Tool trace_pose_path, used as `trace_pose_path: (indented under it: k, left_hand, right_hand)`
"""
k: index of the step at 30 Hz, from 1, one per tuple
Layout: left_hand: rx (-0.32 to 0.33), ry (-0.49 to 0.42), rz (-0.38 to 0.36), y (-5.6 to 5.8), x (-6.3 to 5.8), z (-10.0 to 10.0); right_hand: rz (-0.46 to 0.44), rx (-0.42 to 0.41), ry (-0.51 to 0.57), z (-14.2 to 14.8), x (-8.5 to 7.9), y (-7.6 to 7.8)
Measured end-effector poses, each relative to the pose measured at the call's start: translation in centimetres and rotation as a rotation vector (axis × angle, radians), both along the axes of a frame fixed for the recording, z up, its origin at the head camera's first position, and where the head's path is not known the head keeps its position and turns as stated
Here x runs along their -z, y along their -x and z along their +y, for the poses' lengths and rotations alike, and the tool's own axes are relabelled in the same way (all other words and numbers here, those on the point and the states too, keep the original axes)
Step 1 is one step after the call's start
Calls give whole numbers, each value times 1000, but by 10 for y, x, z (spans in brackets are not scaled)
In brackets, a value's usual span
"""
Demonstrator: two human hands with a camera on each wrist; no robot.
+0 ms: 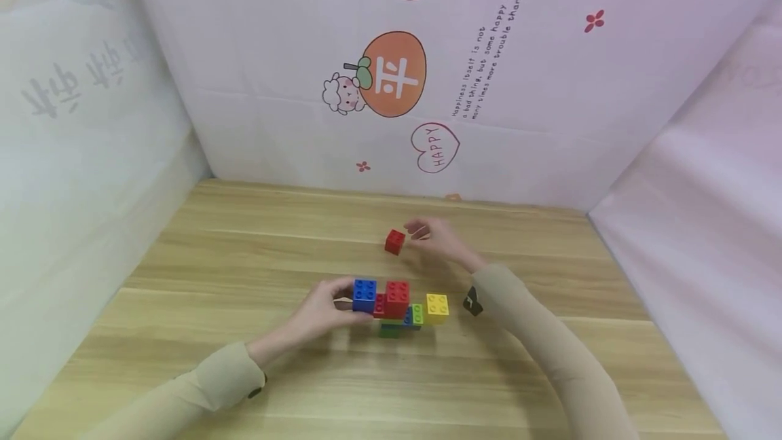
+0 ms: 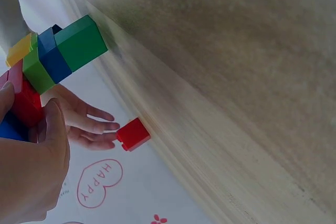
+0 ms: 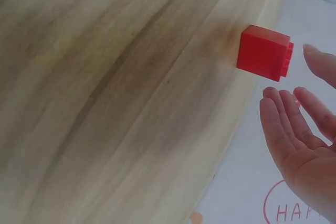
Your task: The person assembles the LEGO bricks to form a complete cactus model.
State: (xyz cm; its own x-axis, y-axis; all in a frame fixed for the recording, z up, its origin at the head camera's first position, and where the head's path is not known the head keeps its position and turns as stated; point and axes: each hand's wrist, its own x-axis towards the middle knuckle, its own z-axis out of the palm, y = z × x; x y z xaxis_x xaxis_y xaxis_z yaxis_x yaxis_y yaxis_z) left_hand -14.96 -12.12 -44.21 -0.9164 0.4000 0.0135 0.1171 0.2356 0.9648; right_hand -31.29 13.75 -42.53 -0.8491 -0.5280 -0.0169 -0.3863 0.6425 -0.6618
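My left hand [image 1: 318, 311] grips the left end of a joined toy brick structure [image 1: 398, 299], its thumb and fingers around the blue brick [image 1: 364, 295] and the red part beside it. The structure also has lime, blue and dark green bricks [image 2: 81, 43], and a yellow brick [image 1: 436, 307] sits at its right end. Farther back on the table stands a loose red brick [image 1: 394, 242], studs up. Close to its right side is my right hand [image 1: 441, 242], with fingers extended and nothing in the grasp. In the right wrist view, thumb and fingers [image 3: 286, 124] are spread near the brick's studded face.
The wood-grain tabletop [image 1: 244, 243] ends at a white printed sheet [image 1: 275, 127] behind, with more white sheets [image 1: 91, 155] along the left and right sides. A dark piece [image 1: 472, 301] shows at the right sleeve's cuff.
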Motion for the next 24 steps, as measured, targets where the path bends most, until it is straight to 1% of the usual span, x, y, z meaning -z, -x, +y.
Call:
trace_pose_path:
  k: [7,12,17,24]
  left_hand:
    - [15,-4,11,1,1,2]
    - [9,-9,9,1,1,2]
    - [5,-9,4,1,0,2]
    - [9,-3,17,1,1,-1]
  right_hand:
    - [-89,47,-8,-7,8,4]
    - [-112,60,-9,-10,14,8]
    - [-103,54,-23,-14,16,11]
    - [-70,38,-36,-16,18,13]
